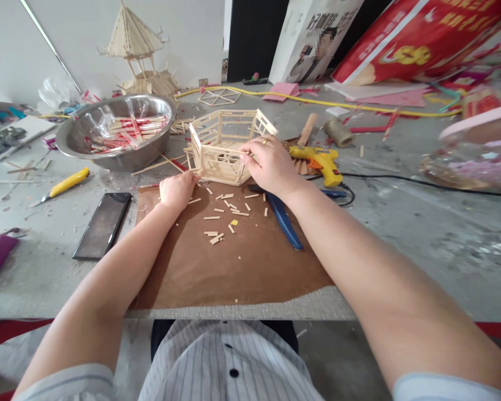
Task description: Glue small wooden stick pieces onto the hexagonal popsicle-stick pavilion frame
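A many-sided frame of thin wooden sticks (pixel 221 151) stands at the far side of a brown mat (pixel 234 267). My left hand (pixel 177 189) pinches the frame low at its near left corner. With thumb and fingers, my right hand (pixel 271 162) grips the top rail on its right side. Several short cut stick pieces (pixel 234 210) lie scattered on the mat in front of it. Blue-handled pliers (pixel 284 223) lie under my right wrist. A yellow glue gun (pixel 319 161) rests just right of the frame.
A steel bowl (pixel 117 161) of sticks stands at the left, with a stick pagoda (pixel 136 42) behind it. A phone (pixel 102 225) and a yellow utility knife (pixel 69 182) lie on the left. A black cord (pixel 401 181) runs right; a yellow cable (pixel 338 104) crosses the back.
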`<action>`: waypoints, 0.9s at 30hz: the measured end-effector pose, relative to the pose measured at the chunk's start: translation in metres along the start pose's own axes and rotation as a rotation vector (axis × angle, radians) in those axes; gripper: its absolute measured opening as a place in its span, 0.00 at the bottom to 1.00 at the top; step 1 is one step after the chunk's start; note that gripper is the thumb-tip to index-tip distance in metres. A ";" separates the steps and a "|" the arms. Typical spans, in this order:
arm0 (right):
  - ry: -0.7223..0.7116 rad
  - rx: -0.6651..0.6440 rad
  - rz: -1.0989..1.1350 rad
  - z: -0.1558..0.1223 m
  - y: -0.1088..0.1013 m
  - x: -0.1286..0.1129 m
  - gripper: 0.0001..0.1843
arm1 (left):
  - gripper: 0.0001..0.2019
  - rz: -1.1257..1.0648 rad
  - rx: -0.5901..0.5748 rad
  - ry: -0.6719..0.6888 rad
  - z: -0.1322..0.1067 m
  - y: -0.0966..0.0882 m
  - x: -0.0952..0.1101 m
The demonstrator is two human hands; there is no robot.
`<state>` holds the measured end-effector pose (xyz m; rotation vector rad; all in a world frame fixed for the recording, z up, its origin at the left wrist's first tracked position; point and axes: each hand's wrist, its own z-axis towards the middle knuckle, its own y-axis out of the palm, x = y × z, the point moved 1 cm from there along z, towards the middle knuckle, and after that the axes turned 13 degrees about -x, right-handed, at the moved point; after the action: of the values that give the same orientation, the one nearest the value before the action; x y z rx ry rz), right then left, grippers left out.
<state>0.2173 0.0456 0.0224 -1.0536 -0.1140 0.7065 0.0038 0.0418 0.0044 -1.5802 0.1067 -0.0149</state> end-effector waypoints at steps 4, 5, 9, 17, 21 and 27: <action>0.008 -0.003 -0.017 0.000 0.000 0.000 0.09 | 0.22 0.008 0.009 0.003 0.001 0.001 -0.001; 0.008 -0.006 -0.021 0.000 0.000 0.000 0.09 | 0.22 0.011 0.010 0.006 0.001 0.001 -0.001; 0.006 -0.016 -0.034 0.000 0.000 0.000 0.10 | 0.22 0.020 -0.002 0.003 0.000 0.001 0.000; -0.004 0.000 -0.046 0.000 0.001 0.001 0.10 | 0.22 0.040 -0.003 0.001 0.000 -0.001 0.001; 0.003 -0.006 -0.036 0.000 0.000 0.000 0.09 | 0.22 0.046 -0.008 0.011 0.000 -0.001 0.001; -0.005 -0.011 -0.024 0.000 -0.001 0.000 0.09 | 0.22 0.069 0.007 0.045 -0.002 -0.002 0.002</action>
<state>0.2175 0.0451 0.0229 -1.0597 -0.1346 0.6869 0.0053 0.0398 0.0062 -1.5690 0.1961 0.0027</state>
